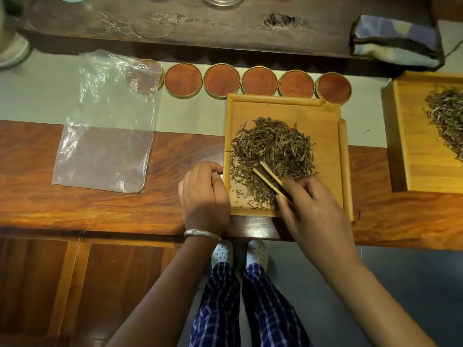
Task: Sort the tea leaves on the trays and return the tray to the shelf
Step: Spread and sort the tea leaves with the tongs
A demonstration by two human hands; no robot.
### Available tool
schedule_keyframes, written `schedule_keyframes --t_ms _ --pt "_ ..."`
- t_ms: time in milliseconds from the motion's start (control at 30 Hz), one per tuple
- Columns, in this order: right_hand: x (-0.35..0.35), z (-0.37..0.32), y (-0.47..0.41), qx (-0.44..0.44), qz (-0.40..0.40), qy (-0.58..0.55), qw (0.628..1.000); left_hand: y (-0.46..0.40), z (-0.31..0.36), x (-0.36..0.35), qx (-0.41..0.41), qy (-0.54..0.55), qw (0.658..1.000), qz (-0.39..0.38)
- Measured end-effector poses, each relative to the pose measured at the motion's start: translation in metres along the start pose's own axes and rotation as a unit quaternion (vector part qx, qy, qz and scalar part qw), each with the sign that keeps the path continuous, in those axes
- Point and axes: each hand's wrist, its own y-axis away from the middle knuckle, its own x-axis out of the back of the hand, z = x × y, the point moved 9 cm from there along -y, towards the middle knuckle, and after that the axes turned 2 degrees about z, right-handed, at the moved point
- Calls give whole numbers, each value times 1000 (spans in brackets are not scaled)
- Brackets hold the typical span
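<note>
Right hand: nearest to us, our right hand (310,204) is closed around a pair of bamboo tweezers (269,180), tips parted and lying in the near edge of the leaf pile.
Left hand: our left hand (204,194) is curled loosely at the tray's left edge, fingers bent inward; we cannot tell whether it pinches anything, and it seems to steady the tray.
Tea leaves: the tea leaves (273,151) lie heaped in the middle of the tray, with a few strays near its front left corner. We judge them dry, very light, brittle and springy, so they would crumble under a hard pinch and scatter at a quick sweep. Best taken a strand or two at a time, at mid-length, with the tweezer tips.
Tray: the wooden tray (328,116) sits on the surface just in front of us, touching the row of round lids (221,80). It looks stiff and light, with a low rim; we would lift it by two opposite rims and keep it level.
Second tray: another tray (406,136) with leaves stands well apart at the right.
Plastic bag: a clear plastic bag (107,121) lies flat to the left.
</note>
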Motion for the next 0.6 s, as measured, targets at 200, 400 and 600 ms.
schedule_keyframes --t_ms 200,400,600 --pt "4 0 10 15 14 -6 1000 0 1 -2 -2 -25 1000 -14" --pt "-5 -11 7 31 -6 5 999 0 4 -3 -17 -41 999 -17" --pt "9 -5 21 13 18 -21 1000 0 6 -2 -30 -54 998 -16"
